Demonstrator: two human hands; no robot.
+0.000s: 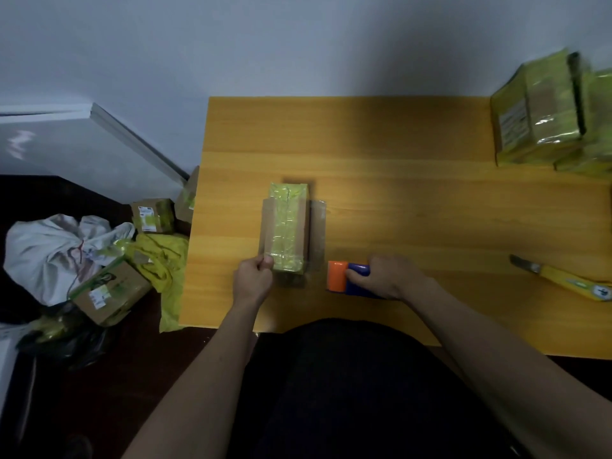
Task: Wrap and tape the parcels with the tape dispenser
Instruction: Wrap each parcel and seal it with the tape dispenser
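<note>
Now left hand [253, 276] gripping parcel [287, 231], right hand [385, 276] gripping tape dispenser [347, 279]

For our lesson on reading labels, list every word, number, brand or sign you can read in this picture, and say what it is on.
No text can be read.
White label on the yellow-taped parcel stack at the far right: blurred.
White labels on the brown cardboard boxes on the floor: too small.
Round mark on the yellow-handled knife: unreadable.
Orange and blue tape dispenser: no print visible.
</note>
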